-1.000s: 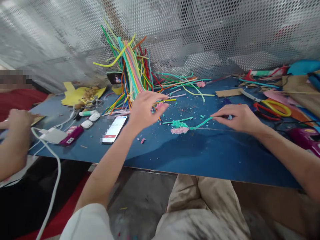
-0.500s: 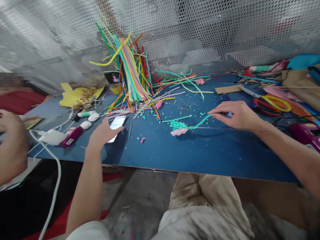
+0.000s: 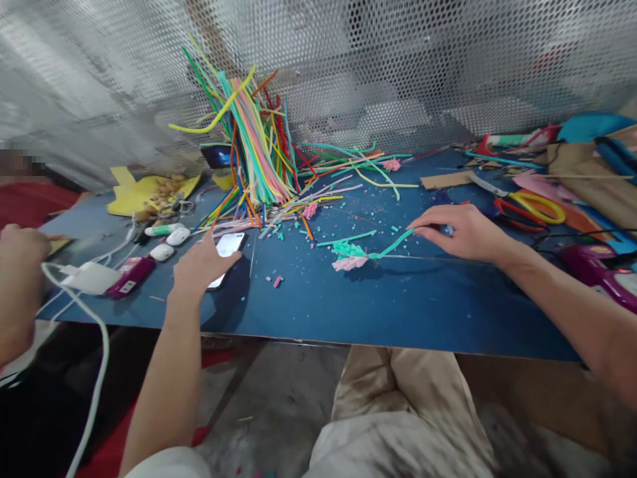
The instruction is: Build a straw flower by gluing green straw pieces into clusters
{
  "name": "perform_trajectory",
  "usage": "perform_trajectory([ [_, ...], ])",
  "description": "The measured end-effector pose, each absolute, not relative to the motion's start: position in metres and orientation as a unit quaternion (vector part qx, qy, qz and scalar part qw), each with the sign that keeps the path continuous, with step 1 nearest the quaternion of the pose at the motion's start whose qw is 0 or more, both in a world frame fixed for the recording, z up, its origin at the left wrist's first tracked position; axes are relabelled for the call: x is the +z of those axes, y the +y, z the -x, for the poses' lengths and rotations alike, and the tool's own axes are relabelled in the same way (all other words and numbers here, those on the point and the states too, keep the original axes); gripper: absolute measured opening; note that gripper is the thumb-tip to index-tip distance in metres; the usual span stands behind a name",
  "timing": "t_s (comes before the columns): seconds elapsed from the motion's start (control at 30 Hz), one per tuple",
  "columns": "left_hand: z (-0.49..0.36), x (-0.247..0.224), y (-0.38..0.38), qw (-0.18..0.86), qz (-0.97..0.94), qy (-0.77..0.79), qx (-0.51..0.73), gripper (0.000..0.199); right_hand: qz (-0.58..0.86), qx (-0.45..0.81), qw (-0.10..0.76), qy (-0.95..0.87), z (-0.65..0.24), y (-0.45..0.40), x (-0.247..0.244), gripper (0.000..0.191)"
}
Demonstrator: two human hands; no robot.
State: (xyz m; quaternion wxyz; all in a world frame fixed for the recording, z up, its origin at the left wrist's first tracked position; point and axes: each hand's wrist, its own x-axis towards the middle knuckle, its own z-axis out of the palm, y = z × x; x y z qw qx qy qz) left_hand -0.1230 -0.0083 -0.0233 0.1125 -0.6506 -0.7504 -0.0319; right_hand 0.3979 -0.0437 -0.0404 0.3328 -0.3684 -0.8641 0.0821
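My right hand [image 3: 450, 231] pinches the end of a turquoise pipe-cleaner stem [image 3: 393, 247] between thumb and fingertips. At the stem's other end is a tufted piece of pink and turquoise pipe cleaner [image 3: 350, 256], low over the blue table. On the left, my left hand [image 3: 202, 262] grips a smartphone [image 3: 229, 245] by its sides, the thumb reaching across its lit screen. Part of the phone is hidden under that hand. A loose turquoise pipe cleaner [image 3: 347, 238] lies just behind the tufted piece.
Behind stands a large bundle of coloured pipe cleaners [image 3: 251, 143]. Scissors [image 3: 535, 207] and a purple device [image 3: 597, 272] are on the right. A white charger [image 3: 92, 277] with cables and another person's arm [image 3: 20, 285] are at left. Small clippings litter the blue table [image 3: 308, 318].
The whole view has shifted slightly, so things appear a little further left. The phone screen shows different content. Both hands keep their hold.
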Motion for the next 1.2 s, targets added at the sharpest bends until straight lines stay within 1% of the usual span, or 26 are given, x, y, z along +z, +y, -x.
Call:
perform_trajectory([
  [0.03, 0.107, -0.02, -0.013, 0.129, 0.637, -0.759, -0.035, 0.078, 0.367, 0.085, 0.332, -0.865, -0.397, -0.044, -0.04, 0.021],
  [0.1, 0.063, -0.012, -0.027, 0.172, 0.664, -0.72, -0.104, 0.066, 0.364, 0.088, 0.329, -0.867, -0.396, -0.043, -0.041, 0.021],
  [0.13, 0.037, -0.009, -0.035, 0.177, 0.707, -0.669, -0.147, 0.061, 0.363, 0.087, 0.328, -0.868, -0.396, -0.043, -0.041, 0.021],
  [0.17, 0.01, -0.007, -0.044, 0.154, 0.775, -0.589, -0.17, 0.057, 0.364, 0.086, 0.328, -0.868, -0.396, -0.044, -0.041, 0.02],
  [0.23, -0.044, -0.007, -0.057, 0.092, 0.882, -0.435, -0.157, 0.054, 0.37, 0.082, 0.331, -0.864, -0.395, -0.045, -0.041, 0.02],
  [0.3, -0.086, -0.014, -0.061, 0.073, 0.925, -0.343, -0.146, 0.065, 0.381, 0.079, 0.337, -0.857, -0.395, -0.046, -0.04, 0.019],
  [0.33, -0.102, -0.019, -0.058, 0.072, 0.938, -0.307, -0.142, 0.067, 0.385, 0.077, 0.34, -0.855, -0.396, -0.047, -0.04, 0.019],
  [0.37, -0.113, -0.025, -0.054, 0.079, 0.946, -0.282, -0.139, 0.061, 0.387, 0.074, 0.342, -0.853, -0.396, -0.047, -0.04, 0.019],
  [0.43, -0.125, -0.036, -0.04, 0.098, 0.96, -0.236, -0.116, 0.042, 0.387, 0.067, 0.341, -0.854, -0.397, -0.047, -0.039, 0.018],
  [0.47, -0.127, -0.041, -0.032, 0.105, 0.963, -0.222, -0.11, 0.039, 0.388, 0.065, 0.338, -0.855, -0.397, -0.047, -0.039, 0.018],
  [0.57, -0.122, -0.048, -0.016, 0.12, 0.963, -0.202, -0.13, 0.038, 0.402, 0.059, 0.335, -0.85, -0.398, -0.048, -0.038, 0.018],
  [0.7, -0.109, -0.046, -0.008, 0.155, 0.951, -0.202, -0.174, 0.03, 0.407, 0.055, 0.327, -0.851, -0.402, -0.048, -0.035, 0.018],
  [0.8, -0.102, -0.044, -0.005, 0.181, 0.951, -0.2, -0.152, 0.029, 0.406, 0.047, 0.308, -0.859, -0.414, -0.043, -0.029, 0.026],
  [0.9, -0.099, -0.046, 0.0, 0.193, 0.952, -0.214, -0.099, 0.031, 0.433, 0.032, 0.272, -0.859, -0.433, -0.035, -0.024, 0.024],
  [1.0, -0.099, -0.05, 0.003, 0.19, 0.953, -0.228, -0.063, 0.031, 0.455, 0.053, 0.252, -0.853, -0.44, -0.03, -0.025, 0.024],
  [1.07, -0.1, -0.051, 0.003, 0.184, 0.953, -0.23, -0.065, 0.029, 0.433, 0.074, 0.247, -0.863, -0.431, -0.032, -0.03, 0.031],
  [1.13, -0.101, -0.051, 0.001, 0.176, 0.956, -0.226, -0.068, 0.027, 0.395, 0.084, 0.244, -0.882, -0.416, -0.036, -0.037, 0.044],
  [1.17, -0.102, -0.051, 0.001, 0.173, 0.957, -0.225, -0.067, 0.027, 0.389, 0.085, 0.241, -0.885, -0.407, -0.038, -0.041, 0.048],
  [1.2, -0.102, -0.05, 0.0, 0.171, 0.957, -0.224, -0.064, 0.026, 0.383, 0.094, 0.239, -0.888, -0.399, -0.04, -0.044, 0.048],
])
